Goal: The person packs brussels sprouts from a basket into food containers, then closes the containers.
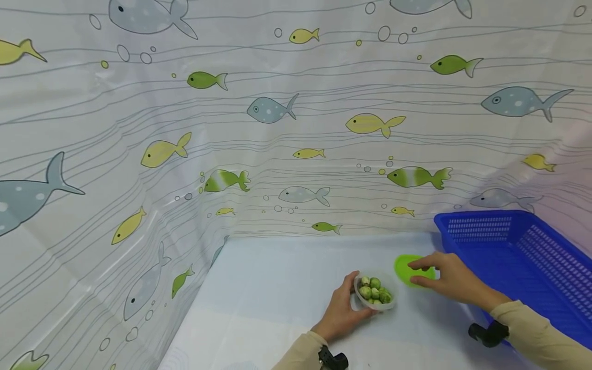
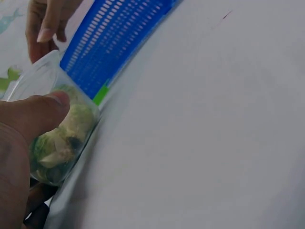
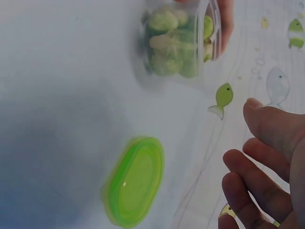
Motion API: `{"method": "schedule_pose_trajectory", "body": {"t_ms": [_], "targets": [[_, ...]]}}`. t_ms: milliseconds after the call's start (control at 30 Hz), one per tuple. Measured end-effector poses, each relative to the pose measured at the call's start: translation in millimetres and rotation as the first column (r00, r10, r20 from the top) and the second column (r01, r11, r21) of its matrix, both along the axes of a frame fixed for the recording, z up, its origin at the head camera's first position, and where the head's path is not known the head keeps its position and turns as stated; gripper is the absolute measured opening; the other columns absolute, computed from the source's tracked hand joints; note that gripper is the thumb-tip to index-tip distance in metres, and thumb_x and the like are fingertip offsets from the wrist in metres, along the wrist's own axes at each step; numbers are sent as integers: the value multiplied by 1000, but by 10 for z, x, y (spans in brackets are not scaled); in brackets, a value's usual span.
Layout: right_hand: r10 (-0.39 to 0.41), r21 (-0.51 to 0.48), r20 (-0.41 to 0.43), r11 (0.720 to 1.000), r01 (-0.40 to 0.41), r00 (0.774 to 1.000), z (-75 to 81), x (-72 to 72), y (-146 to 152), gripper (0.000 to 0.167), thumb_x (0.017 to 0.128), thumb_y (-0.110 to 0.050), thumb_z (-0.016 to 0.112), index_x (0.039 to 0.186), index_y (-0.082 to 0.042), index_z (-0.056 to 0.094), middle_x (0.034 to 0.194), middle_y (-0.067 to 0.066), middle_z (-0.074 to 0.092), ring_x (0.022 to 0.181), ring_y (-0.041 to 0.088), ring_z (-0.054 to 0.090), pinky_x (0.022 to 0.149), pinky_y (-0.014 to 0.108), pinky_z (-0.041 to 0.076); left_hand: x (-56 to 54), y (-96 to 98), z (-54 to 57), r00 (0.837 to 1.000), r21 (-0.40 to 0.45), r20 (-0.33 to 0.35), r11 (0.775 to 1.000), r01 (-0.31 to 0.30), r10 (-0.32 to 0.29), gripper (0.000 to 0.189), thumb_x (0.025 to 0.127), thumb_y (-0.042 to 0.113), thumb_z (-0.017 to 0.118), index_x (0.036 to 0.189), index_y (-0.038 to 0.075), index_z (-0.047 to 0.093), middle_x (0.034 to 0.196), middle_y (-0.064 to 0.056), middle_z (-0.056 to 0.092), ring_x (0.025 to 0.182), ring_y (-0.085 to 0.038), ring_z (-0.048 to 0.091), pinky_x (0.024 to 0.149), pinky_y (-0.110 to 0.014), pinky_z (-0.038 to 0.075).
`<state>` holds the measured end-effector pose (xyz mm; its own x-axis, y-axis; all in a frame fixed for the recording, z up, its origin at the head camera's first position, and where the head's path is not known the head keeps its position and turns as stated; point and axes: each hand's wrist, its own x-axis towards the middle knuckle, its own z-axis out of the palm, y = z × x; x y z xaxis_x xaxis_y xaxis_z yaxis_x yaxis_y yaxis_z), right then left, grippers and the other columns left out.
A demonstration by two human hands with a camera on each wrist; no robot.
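A clear plastic tub (image 1: 393, 303) of Brussels sprouts (image 1: 375, 293) stands uncovered on the white tabletop. My left hand (image 1: 343, 308) grips it from the left, thumb along the near side and fingers round the far side; the thumb shows against the wall in the left wrist view. To the tub's right lies a bright green lid (image 1: 403, 267), flat on the table. Above the lid my right hand (image 1: 450, 277) hovers with fingers loosely bent and nothing between them. The right wrist view shows a gap between that hand (image 3: 271, 162) and the lid (image 3: 138, 183).
A large blue perforated basket (image 1: 511, 257) stands at the right, partly behind my right forearm. A curtain (image 1: 277, 154) printed with fish hangs behind and along the left of the white table (image 1: 268, 288).
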<state>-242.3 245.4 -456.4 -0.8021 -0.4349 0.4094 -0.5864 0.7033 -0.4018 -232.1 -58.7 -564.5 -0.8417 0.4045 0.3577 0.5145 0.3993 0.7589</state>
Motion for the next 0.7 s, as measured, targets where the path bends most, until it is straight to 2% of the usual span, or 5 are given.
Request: {"method": "schedule_pose_trajectory", "body": {"t_ms": [133,233,367,567,700], "targets": [[-42,23,19,999,42,999,-84,18,0,41,85,-32,90,120,-12,80,111,-1,80,96,17,70,73,32,55,-6,-7,2,1000,-2,4,1000,-2,2,92,87,29,89,158,3,36,146,-9,64,132,-15,63,112,-33,52],[-84,47,33,995,83,996,-165,32,-55,56,88,-33,87,133,-4,71,125,15,75,112,37,69,87,51,59,-11,-13,2,1000,0,12,1000,-7,7,92,87,29,89,158,4,36,147,-9,64,133,-15,62,112,-33,52],[-129,45,72,991,126,989,-262,67,-177,68,91,-32,84,144,3,58,140,33,61,128,56,56,100,74,47,-14,-14,2,999,3,30,1000,-20,20,93,86,31,90,158,6,37,147,-7,64,133,-14,62,113,-34,51],[-229,71,80,972,224,970,-446,101,-303,68,94,-26,80,146,8,53,146,43,49,127,65,50,94,79,46,-22,-1,-15,999,10,47,1000,-9,9,94,87,32,89,159,5,36,149,-7,62,134,-14,61,114,-34,50],[-305,79,109,951,298,946,-556,82,-353,74,97,-32,77,152,6,46,153,44,38,133,67,41,94,83,41,-19,7,-15,999,10,53,1000,-7,6,94,87,31,89,159,5,36,149,-7,63,134,-14,61,114,-34,50]]}}
